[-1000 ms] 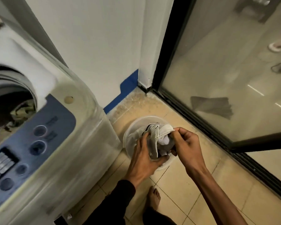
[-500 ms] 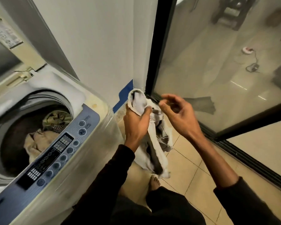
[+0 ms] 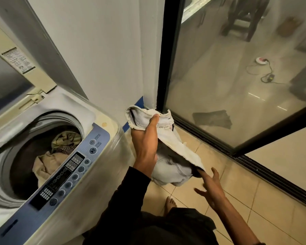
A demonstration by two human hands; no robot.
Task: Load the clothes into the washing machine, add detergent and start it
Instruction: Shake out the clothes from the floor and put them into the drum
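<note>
- the left hand (image 3: 146,138) is raised just right of the washing machine (image 3: 64,156), its fingers and thumb clamped on the bunched top edge of a pale, off-white garment (image 3: 168,147).
- the garment hangs down from that grip in a long fold; its lower part, with visible dark stitching, sags to the right and below the left wrist, above the tiled floor (image 3: 254,197).
- the right hand (image 3: 211,190) is lower and to the right, fingers spread apart and straight; its fingertips are at the garment's lower end, and i cannot tell whether they touch the cloth.
- the washing machine is a top loader at the left, its lid (image 3: 12,64) standing open against the far wall.
- inside the drum (image 3: 25,156) lie clothes already loaded (image 3: 60,149): a beige piece near the front and an olive, patterned piece further back.
- the blue-grey control panel (image 3: 69,168) runs along the machine's near right edge, with round buttons and a dark display.
- both forearms wear dark sleeves (image 3: 129,195), the right one pushed back past the wrist.
- a bare foot (image 3: 169,204) stands on the tiles between the arms.
- a black-framed glass door (image 3: 237,85) fills the right side; through it a cable and a small round white object lie on the floor beyond.
</note>
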